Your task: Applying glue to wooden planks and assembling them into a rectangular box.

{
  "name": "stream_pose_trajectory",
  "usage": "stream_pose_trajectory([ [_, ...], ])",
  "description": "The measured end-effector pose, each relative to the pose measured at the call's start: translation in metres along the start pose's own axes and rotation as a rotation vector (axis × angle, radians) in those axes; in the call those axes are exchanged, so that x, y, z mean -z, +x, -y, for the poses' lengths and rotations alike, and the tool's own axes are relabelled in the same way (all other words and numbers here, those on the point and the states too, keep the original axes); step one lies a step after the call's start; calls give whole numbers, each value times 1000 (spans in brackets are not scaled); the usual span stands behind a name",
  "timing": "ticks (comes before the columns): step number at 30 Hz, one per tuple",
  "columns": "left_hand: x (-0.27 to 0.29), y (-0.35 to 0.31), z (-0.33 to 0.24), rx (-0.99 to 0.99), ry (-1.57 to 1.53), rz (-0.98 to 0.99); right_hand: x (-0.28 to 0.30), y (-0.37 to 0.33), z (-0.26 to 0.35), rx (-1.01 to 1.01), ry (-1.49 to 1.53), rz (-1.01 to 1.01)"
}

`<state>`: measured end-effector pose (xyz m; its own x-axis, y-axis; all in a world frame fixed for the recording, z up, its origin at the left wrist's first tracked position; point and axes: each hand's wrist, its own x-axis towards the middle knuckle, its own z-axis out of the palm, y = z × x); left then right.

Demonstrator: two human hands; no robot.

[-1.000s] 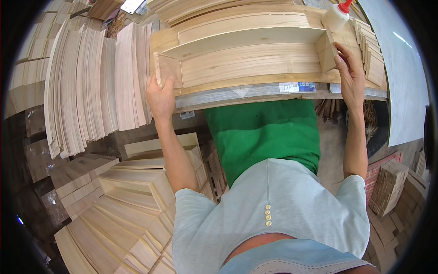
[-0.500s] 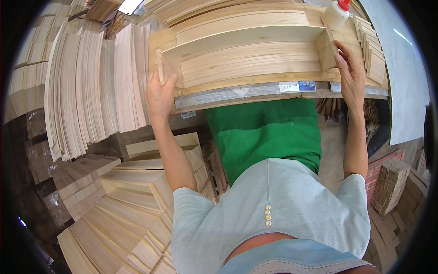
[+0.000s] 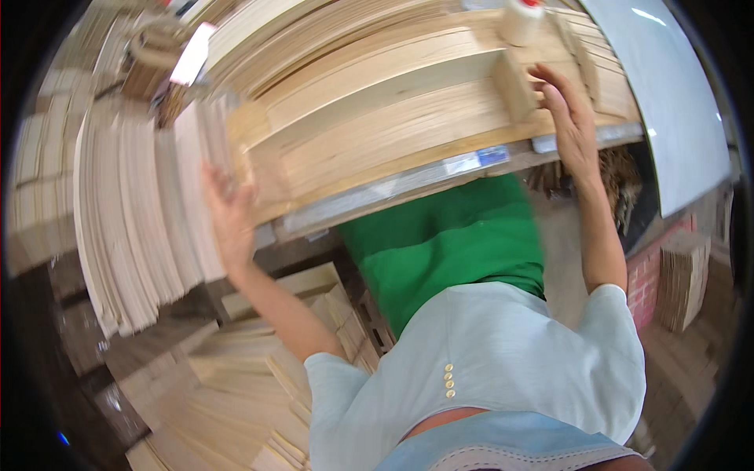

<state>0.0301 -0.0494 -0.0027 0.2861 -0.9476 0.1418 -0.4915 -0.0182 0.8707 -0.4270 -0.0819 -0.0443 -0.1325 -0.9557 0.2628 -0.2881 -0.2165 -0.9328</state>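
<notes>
**Both hands on a wooden frame at the bench**

A long, shallow wooden frame [image 3: 377, 133] lies on the workbench [image 3: 408, 184], tilted across the view, between the two hands. The left hand [image 3: 228, 216] presses its open palm and spread fingers against the frame's left end board. The right hand [image 3: 569, 118] rests flat, fingers extended, on the right end by the short cross piece [image 3: 514, 82]. Neither hand closes around anything. Upright stacks of thin boards [image 3: 133, 228] stand just left of the left hand. A white bottle [image 3: 522, 20] stands beyond the frame's right end.
</notes>
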Motion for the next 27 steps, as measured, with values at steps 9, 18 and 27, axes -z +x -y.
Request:
stream_pose_trajectory([
  [9, -109, 134, -40, -255, 563, 841, -17, 11, -83, -46, -42, -263],
  [18, -179, 175, -7, -244, 764, 1070, -14, 3, -85, 220, -349, -501],
  [27, -162, 191, 9, -465, 868, 942, -22, 5, -89, 209, -348, -541],
])
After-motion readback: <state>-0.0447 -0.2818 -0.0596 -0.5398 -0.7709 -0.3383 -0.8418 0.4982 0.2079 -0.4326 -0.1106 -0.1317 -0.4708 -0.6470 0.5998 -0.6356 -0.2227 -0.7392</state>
